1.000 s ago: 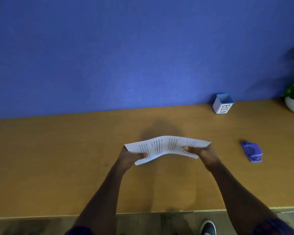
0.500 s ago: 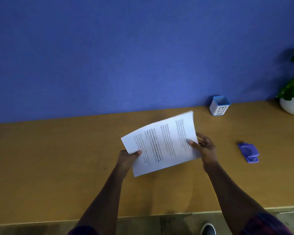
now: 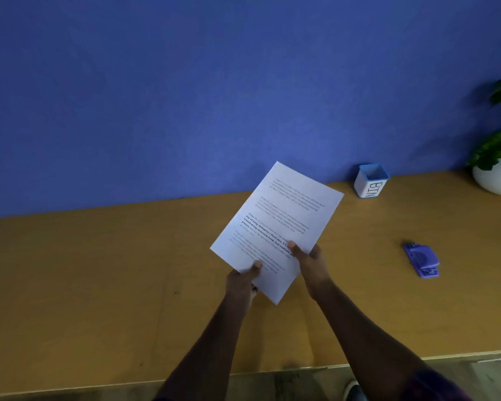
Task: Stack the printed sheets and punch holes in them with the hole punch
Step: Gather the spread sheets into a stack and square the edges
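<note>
The printed sheets (image 3: 284,215) are white pages with dark text, held up above the wooden table (image 3: 99,285) and tilted so the far end points up and right. My left hand (image 3: 242,280) grips their near left edge, thumb on top. My right hand (image 3: 310,261) grips the near right edge, thumb pressed on the text. The purple hole punch (image 3: 421,259) lies flat on the table well to the right of both hands, untouched.
A small white and blue box marked BIN (image 3: 370,180) stands against the blue wall (image 3: 185,96) behind the sheets. A potted plant in a white pot (image 3: 498,178) sits at the far right. The table's front edge (image 3: 460,353) runs along the bottom.
The sheets were held low and bowed between my hands a second ago. They have been lifted and turned upright, text facing me, and both hands have shifted to the near end.
</note>
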A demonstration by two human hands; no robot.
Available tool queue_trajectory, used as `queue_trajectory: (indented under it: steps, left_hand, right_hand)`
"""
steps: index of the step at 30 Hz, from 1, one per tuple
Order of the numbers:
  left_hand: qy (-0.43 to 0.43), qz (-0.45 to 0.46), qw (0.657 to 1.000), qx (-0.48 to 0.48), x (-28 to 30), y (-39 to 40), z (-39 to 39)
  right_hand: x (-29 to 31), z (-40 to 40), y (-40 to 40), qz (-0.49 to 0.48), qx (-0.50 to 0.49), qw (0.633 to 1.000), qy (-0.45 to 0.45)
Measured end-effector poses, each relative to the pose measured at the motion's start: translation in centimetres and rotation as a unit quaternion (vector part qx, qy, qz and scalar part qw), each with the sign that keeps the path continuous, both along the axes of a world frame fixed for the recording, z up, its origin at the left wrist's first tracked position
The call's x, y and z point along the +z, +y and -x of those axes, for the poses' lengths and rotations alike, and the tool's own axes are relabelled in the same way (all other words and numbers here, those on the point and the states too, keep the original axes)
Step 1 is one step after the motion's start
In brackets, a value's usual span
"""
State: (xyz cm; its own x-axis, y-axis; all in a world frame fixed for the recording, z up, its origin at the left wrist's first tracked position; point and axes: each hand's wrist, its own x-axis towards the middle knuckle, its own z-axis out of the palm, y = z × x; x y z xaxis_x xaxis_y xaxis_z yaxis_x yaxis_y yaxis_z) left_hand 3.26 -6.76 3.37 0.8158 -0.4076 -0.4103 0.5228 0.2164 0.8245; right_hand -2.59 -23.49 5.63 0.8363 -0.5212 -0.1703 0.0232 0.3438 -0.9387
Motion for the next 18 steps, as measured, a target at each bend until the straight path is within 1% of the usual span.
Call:
queue_trajectory:
  steps: [2,6,9,13,15,18]
  left_hand:
    - [-0.006,-0.028,1.000,0.001,0.2,0.4,-0.6]
    - [-0.004,-0.081,0.996,0.044,0.2,1.8,-2.7]
    - [-0.039,-0.122,0.991,0.025,0.3,2.1,-3.8]
    - [-0.084,-0.233,0.969,-0.028,-0.5,1.1,-3.6]
    - [-0.079,-0.271,0.958,-0.045,-1.4,0.6,-3.4]
    - [-0.044,-0.315,0.947,-0.047,-2.6,0.2,-2.8]
  right_hand:
    - [-0.3,0.2,-0.6,0.014,-0.007,1.000,0.014]
    - [-1.9,1.0,-2.9,0.038,-0.006,0.998,0.054]
    - [-3.4,1.3,-4.9,0.075,0.009,0.991,0.110]
    - [-5.1,1.9,-7.0,0.111,0.035,0.978,0.173]
    - [-5.7,2.2,-7.6,0.120,0.042,0.973,0.191]
    - [-6.4,2.0,-8.2,0.142,0.038,0.966,0.210]
